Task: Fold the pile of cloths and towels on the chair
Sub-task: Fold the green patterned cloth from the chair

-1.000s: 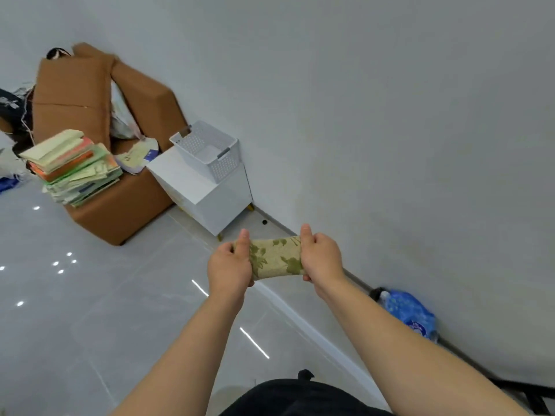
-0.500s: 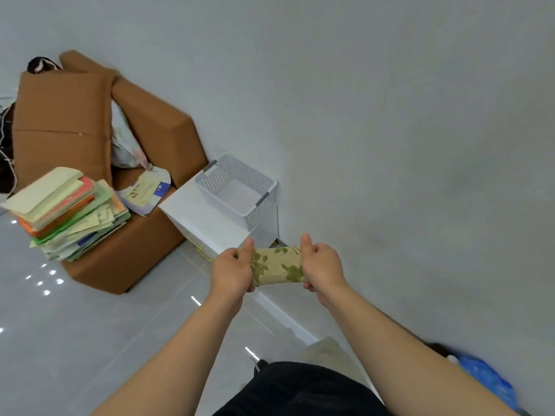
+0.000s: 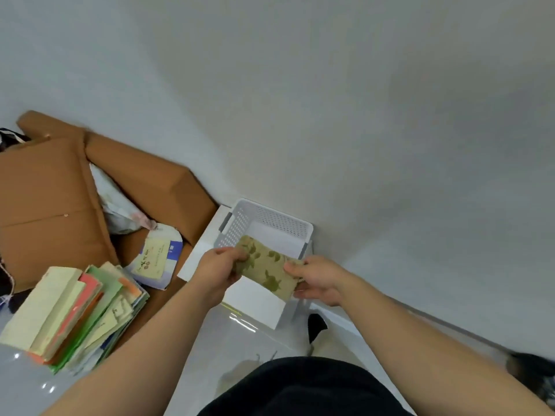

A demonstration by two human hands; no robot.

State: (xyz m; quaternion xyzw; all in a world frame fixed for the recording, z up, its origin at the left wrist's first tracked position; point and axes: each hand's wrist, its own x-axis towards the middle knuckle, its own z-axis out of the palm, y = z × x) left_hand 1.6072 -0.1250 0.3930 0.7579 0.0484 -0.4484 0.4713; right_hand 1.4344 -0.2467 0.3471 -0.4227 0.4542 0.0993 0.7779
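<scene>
A folded olive cloth with a green leaf print (image 3: 267, 265) is held flat between both hands. My left hand (image 3: 217, 270) grips its left end and my right hand (image 3: 318, 279) pinches its right end. The cloth hovers over the near rim of a white perforated basket (image 3: 270, 219), which stands on a white cabinet (image 3: 255, 301) by the wall. To the left, a brown chair (image 3: 60, 199) carries a stack of folded cloths (image 3: 72, 310) in cream, pink and green on its seat edge.
A pale crumpled cloth (image 3: 117, 205) and a blue-and-white packet (image 3: 156, 259) lie on the chair seat. A grey wall fills the upper view. The glossy tiled floor (image 3: 228, 355) runs below. A dark object (image 3: 531, 373) sits at the lower right by the wall.
I have moved closer to the basket. Both hands carried the folded leaf-print cloth forward and tilted it flat, so it now hangs over the basket's near rim.
</scene>
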